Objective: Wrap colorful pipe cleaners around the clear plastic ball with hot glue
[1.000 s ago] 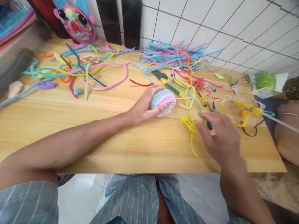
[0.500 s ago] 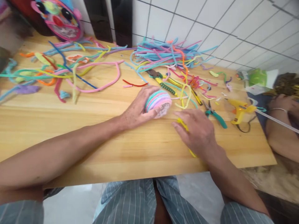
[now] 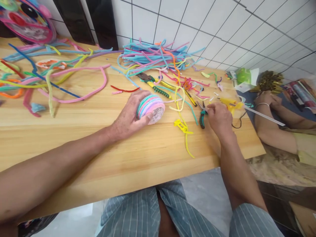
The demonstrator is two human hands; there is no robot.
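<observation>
My left hand (image 3: 132, 115) is wrapped around a round, striped pastel piece (image 3: 151, 108), its coils pink, lilac and teal and its end face whitish. The thumb presses on that face. Farther right, my right hand (image 3: 220, 120) has curled its fingers at the teal-handled pliers (image 3: 202, 118), hiding one of the handles. Just beyond this hand lies a yellow glue gun (image 3: 232, 104), partly covered by it. Between my hands, a bent yellow pipe cleaner (image 3: 184, 127) rests on the wooden table (image 3: 98, 171).
A heap of blue and pink pipe cleaners (image 3: 153, 56) lies by the tiled wall. Green-and-yellow pliers (image 3: 158, 88) and colourful scraps lie before it. Looser pipe cleaners (image 3: 81, 95) spread left, near a colourful face-like decoration (image 3: 32, 28). Another person's arms (image 3: 274, 128) are at the right.
My right hand has left the yellow pipe cleaner and moved right to the teal-handled pliers. The view has swung right. My left hand keeps its hold on the striped piece.
</observation>
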